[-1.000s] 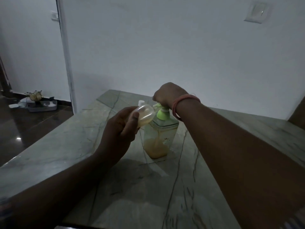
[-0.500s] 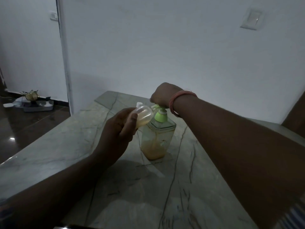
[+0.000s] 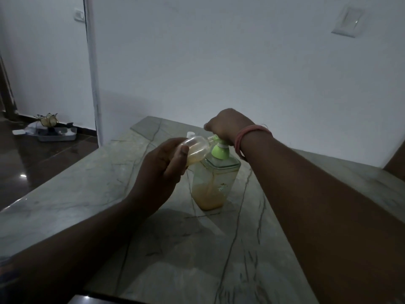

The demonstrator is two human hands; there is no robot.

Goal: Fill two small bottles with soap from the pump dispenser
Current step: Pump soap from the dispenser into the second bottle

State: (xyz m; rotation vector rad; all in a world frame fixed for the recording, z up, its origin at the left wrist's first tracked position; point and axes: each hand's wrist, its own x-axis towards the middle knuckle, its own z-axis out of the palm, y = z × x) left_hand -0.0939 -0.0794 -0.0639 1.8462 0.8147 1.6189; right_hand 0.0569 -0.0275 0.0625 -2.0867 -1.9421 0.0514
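Note:
A clear square pump dispenser (image 3: 213, 183) with a green pump head stands on the marble table (image 3: 76, 189), holding orange soap in its lower part. My right hand (image 3: 228, 125) rests curled over the pump head. My left hand (image 3: 162, 170) grips a small clear bottle (image 3: 197, 148), tilted on its side with its mouth at the green spout; a little orange soap lies inside it. A small white object (image 3: 189, 134) peeks out just behind the bottle; I cannot tell what it is.
A white wall rises right behind the table. To the left a dark floor drops away, with a tray of items (image 3: 52, 130) by the wall. A switch plate (image 3: 347, 21) sits high on the wall.
The pump head has risen slightly under my right hand. The view has shifted a little; both hands keep their places at the dispenser.

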